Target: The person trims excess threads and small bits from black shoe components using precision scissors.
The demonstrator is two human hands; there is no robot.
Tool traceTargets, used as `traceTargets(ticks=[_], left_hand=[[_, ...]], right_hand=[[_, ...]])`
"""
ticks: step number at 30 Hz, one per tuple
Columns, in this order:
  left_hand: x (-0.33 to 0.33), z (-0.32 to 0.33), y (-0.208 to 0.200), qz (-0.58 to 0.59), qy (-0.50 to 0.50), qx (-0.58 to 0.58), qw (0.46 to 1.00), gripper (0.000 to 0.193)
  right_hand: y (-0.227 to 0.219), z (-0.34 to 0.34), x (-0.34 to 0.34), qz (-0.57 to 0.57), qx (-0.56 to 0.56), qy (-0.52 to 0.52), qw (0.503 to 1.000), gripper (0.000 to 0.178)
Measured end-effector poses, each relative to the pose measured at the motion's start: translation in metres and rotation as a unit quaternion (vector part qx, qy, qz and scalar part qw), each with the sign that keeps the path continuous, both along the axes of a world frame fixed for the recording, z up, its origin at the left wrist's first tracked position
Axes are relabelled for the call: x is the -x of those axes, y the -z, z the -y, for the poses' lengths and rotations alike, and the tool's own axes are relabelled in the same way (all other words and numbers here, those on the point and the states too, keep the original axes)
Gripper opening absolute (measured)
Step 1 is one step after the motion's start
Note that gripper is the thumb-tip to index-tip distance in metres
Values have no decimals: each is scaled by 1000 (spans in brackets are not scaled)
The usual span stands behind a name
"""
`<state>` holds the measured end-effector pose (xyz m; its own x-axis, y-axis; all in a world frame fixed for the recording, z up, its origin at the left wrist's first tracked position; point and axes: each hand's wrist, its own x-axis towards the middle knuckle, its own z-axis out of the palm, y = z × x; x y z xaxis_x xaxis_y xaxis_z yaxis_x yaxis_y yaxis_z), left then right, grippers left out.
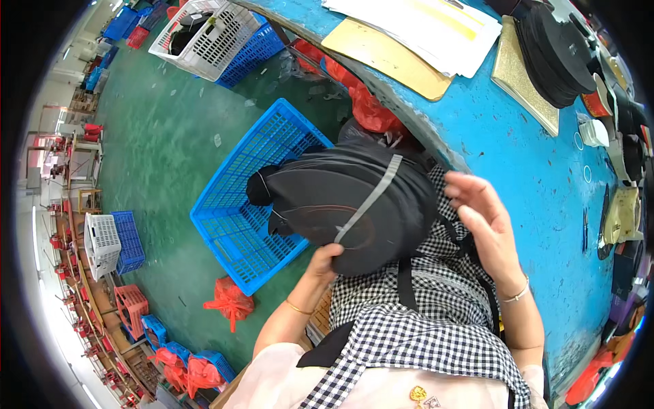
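With my left hand [323, 260] I am gripping the near edge of the black bundle [320, 198], my thumb lying on top while the other fingers are staying out of sight beneath it; the bundle is sitting between my lap and the blue crate [235, 160], its far end reaching over the crate's inside, and a grey strip [375, 194] is crossing its upper face; my right hand [482, 221] is hanging just beside the bundle, fingers spread, thumb apart, holding nothing that I am seeing; below, the checked apron [422, 300] is covering my lap; to my right the blue table [538, 204] is carrying papers [422, 24] and a stack of black discs [555, 54]; a red bag [230, 298] is lying on the green floor [170, 204] near the crate.
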<state>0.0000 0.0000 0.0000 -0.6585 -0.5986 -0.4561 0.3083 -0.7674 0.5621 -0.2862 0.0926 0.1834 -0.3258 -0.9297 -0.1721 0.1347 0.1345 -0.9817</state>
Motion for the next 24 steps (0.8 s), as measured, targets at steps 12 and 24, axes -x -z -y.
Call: traceTargets(ticks=[12,24], left_hand=[[-6,156,83,296,-197,-151,922,80],[181,141,-167,-63,-37,404,912,21]], right_hand=[[47,-34,-37,6,-159,-143,977,24],[-32,-43,60,47,-44,180,982,25]])
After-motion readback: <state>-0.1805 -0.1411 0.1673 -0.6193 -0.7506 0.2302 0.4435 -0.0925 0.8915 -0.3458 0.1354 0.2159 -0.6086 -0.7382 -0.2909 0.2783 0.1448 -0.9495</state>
